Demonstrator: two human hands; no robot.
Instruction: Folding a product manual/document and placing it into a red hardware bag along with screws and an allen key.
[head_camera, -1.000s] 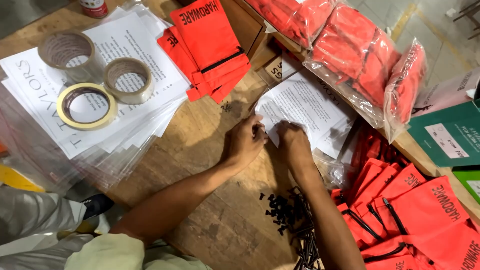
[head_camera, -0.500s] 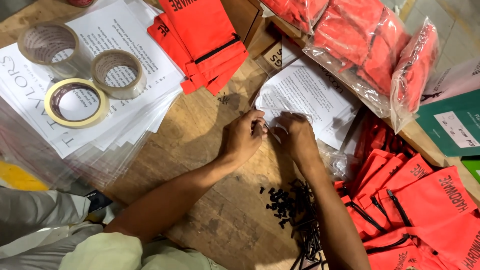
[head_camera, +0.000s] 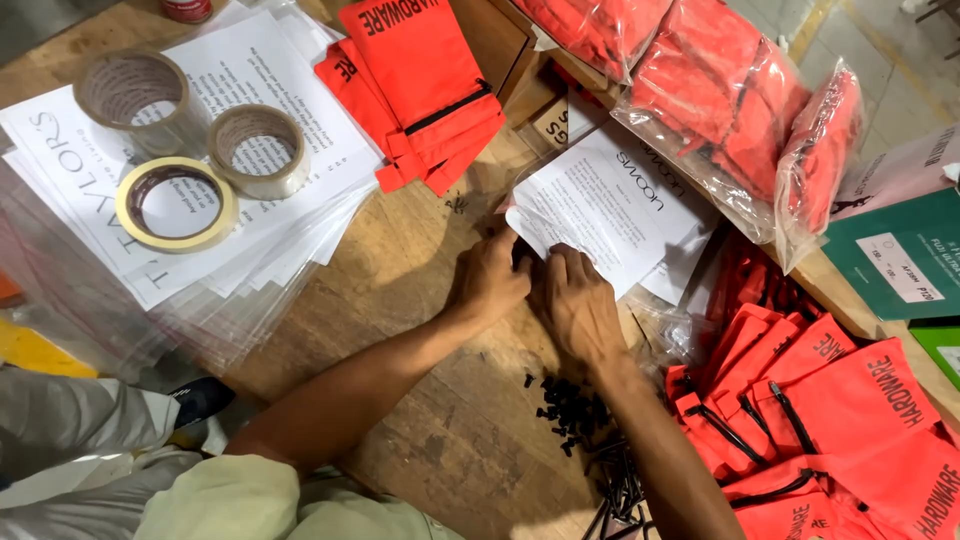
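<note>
Seen from above, a worn wooden bench (head_camera: 420, 270) with a rough, scuffed grain fills the frame. At its centre, the person's left hand (head_camera: 490, 285) and right hand (head_camera: 578, 305) rest side by side, knuckles up and nearly touching, their fingertips pressed on the lower edge of a printed white paper sheet (head_camera: 610, 205). Whether the fingers pinch anything small beneath them cannot be told. The sheet lies at an angle, just right of centre, on top of other sheets.

Below the hands, a loose heap of small black screws (head_camera: 565, 410) is scattered on the wood, trailing toward the lower edge of the frame.

In the upper right, clear plastic bags (head_camera: 720, 110), glossy and crinkled, hold bundles of orange-red fabric. In the lower right lies a pile of flat orange-red fabric pouches (head_camera: 840, 410) with black drawstrings and black lettering. A second fanned stack of pouches (head_camera: 425, 95) sits at top centre.

In the upper left, a stack of white printed papers in clear sleeves (head_camera: 250, 230) carries three tape rolls: two of clear tape on brown cardboard cores (head_camera: 133, 95) (head_camera: 260, 150), and one flatter cream-coloured roll (head_camera: 177, 203). A green box (head_camera: 900, 265) sits at the right edge.
</note>
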